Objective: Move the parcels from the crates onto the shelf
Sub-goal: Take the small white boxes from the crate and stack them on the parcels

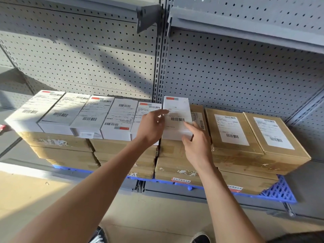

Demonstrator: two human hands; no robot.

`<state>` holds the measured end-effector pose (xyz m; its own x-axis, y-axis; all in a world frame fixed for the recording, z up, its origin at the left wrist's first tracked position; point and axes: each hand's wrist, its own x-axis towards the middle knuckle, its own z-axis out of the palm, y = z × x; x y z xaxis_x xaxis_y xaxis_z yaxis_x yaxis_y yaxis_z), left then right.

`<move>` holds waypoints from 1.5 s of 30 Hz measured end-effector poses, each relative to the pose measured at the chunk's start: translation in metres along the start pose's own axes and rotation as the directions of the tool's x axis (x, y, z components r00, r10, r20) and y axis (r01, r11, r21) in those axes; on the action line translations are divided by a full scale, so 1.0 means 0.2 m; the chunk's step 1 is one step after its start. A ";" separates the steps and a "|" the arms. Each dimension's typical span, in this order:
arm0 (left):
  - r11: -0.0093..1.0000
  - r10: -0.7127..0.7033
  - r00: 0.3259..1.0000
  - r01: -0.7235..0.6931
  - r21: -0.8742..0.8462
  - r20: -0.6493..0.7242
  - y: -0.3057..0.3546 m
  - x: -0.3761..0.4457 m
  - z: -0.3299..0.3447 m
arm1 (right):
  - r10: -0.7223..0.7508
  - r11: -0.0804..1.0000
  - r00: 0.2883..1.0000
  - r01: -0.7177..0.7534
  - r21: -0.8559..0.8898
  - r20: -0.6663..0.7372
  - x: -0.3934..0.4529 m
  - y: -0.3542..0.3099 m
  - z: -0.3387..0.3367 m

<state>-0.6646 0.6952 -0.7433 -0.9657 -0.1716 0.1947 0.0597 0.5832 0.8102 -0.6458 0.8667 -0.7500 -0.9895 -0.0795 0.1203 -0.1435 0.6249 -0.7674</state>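
A white labelled parcel (176,109) lies on top of the stacked brown cartons (122,148) on the grey shelf (175,194), at the right end of a row of white parcels (73,113). My left hand (151,127) touches its left edge with straight fingers. On the parcel's near right corner rests my right hand (195,141), index finger stretched onto the label. Neither hand curls round the parcel. No crates are in view.
Two flat brown boxes (252,135) with white labels lie to the right on the cartons. A blue plastic grid mat (280,193) sits under the stacks. Perforated grey back panels and an upper shelf (245,30) rise behind. My shoes (201,238) show below.
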 end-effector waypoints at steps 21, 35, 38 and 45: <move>0.928 0.137 0.989 -0.146 0.343 0.048 0.05 -0.16 -0.06 | -0.073 0.997 0.997 0.073 -0.002 -0.021 -0.11 0.03 -0.10; 0.807 0.109 0.962 -0.233 0.543 0.251 0.54 -0.65 0.17 | -0.031 0.959 1.000 0.029 -0.283 -0.003 -0.64 0.25 -0.60; 0.818 0.138 0.947 -0.274 0.506 0.289 0.68 -0.77 0.27 | 0.053 0.946 0.998 -0.060 -0.317 -0.031 -0.81 0.33 -0.77; 0.841 0.196 0.877 -0.380 0.384 0.439 0.99 -1.06 0.55 | 0.257 0.918 0.947 -0.301 -0.258 -0.191 -1.27 0.55 -1.11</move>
<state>-0.4762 0.9339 -0.6853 -0.9461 0.3120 0.0871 0.3203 0.8609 0.3954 -0.4074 1.1286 -0.7247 -0.9717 0.2335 0.0366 0.1700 0.7981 -0.5781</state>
